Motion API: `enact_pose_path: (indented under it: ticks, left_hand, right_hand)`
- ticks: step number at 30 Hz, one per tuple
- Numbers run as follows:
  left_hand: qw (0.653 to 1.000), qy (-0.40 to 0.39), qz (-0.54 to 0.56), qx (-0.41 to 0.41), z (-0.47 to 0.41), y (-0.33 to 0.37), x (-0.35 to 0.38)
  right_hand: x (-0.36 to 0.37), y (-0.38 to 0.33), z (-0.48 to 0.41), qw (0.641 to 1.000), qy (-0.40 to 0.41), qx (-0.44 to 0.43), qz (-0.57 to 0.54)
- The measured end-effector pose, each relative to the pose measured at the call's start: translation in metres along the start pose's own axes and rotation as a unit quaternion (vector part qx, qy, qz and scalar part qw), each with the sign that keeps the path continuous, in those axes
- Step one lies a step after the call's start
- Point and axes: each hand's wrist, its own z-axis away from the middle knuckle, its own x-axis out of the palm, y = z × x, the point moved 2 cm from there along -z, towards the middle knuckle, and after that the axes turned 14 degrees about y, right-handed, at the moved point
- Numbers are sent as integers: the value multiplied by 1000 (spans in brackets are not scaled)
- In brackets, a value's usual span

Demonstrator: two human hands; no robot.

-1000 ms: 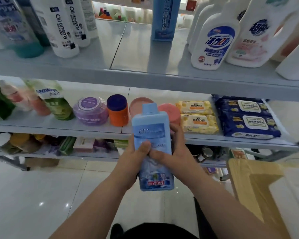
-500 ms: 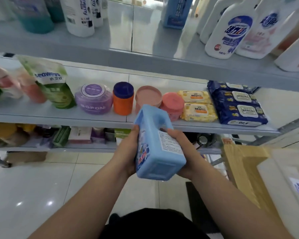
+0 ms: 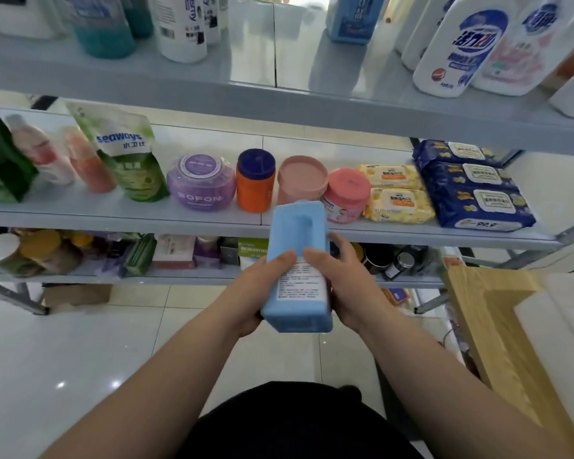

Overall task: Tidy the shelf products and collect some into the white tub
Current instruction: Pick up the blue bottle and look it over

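Both grips on the blue bottle. Left grip wraps the bottle's left side, thumb on top by the label's upper corner. Right grip wraps the right side, thumb on top too, fingers curled round the far edge. Both closed firm on it, nothing else held.

Bottle is in the air in front of the middle shelf, not touching it. It is tilted: cap end points away from me toward the shelf, base toward me, back label with small print facing up.

On the middle shelf behind it, left to right: green seaways pouch, purple jar, orange jar with navy lid, pink tub, coral-lid jar, yellow wipes packs, blue wipes packs. The bottle's cap end overlaps the pink tub and coral-lid jar in view.

White tub sits at the right edge on a wooden stand, only partly in frame, well apart from the bottle. Can't see inside it.

Top shelf has a white detergent bottle at right.
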Motion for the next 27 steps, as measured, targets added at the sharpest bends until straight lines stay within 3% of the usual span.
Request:
enact_pose_path:
  ticks: [3,6,8,11,15,19,23,27]
  left_hand:
    - [995,-44,89,-8,4,-3,-14]
    - [983,-115,142,-30,11,-6,-19]
    - [993,-94,69,0,7,-4,-20]
    - [988,-17,-106,109,5,11,-24]
    - [969,-25,-167,179,10,13,-23]
    - [964,27,-91,249,15,5,-25]
    - [952,51,-28,300,20,3,-33]
    - [940,76,-25,331,21,4,-35]
  right_hand:
    - [-3,-7,1,998,-17,-52,-1]
    - [0,-4,1,989,-143,22,-42]
    - [5,-3,6,974,-184,70,-109]
    - [10,2,7,967,-154,79,-186]
    - [14,-7,9,990,-29,-107,-82]
    - [22,-13,28,954,-22,-291,64]
    - [32,-22,45,923,-68,-364,104]
    - [34,-30,53,916,-102,-372,109]
